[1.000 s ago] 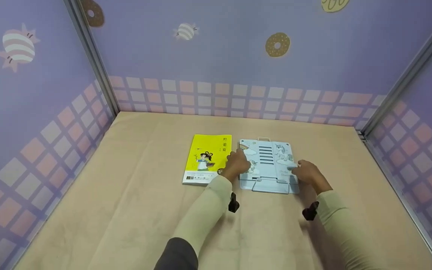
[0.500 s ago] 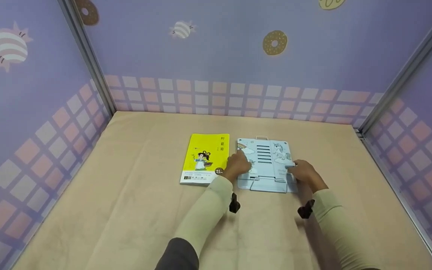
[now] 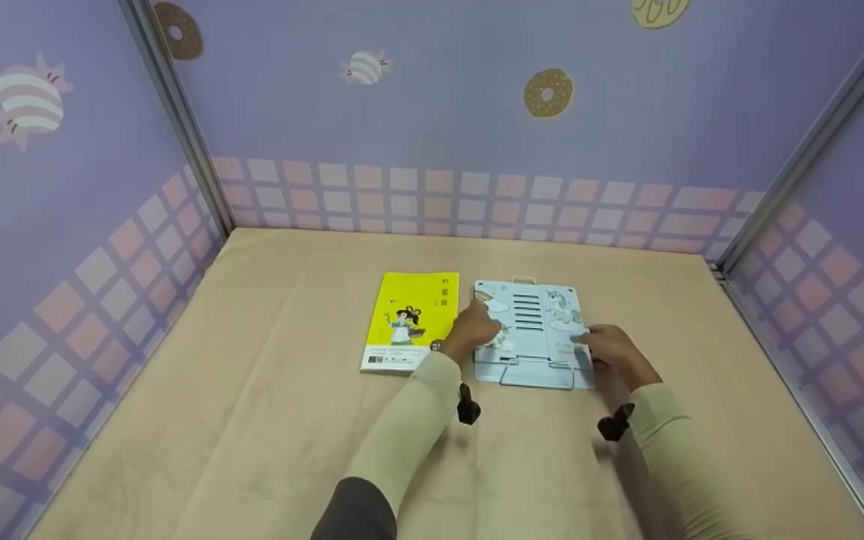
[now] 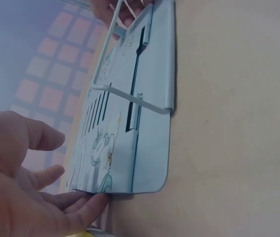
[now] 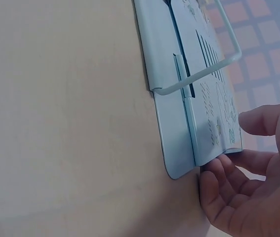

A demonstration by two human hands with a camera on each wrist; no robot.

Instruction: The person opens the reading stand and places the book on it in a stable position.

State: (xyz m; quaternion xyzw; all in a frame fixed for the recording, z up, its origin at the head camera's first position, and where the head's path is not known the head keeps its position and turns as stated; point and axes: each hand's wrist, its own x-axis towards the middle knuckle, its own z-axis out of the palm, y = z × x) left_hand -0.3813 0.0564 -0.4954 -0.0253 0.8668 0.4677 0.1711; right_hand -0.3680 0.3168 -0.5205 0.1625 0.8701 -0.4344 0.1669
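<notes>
A pale blue book stand with slots and unicorn drawings lies almost flat on the table. A wire frame rises from its front part in the left wrist view. My left hand is at the stand's left edge; its fingertips touch that edge, while the thumb looks apart from the panel. At the right edge, my right hand has its fingers curled against and partly under the panel. The right thumb lies over the panel's face; whether it presses is unclear.
A yellow book lies left of the stand, close to my left hand. The beige-covered table meets purple walls at the back and sides, with metal posts at the corners.
My right hand has moved slightly inward onto the stand's right edge. My left hand stays at the left edge. The stand and the book look unmoved; the head view shifts slightly.
</notes>
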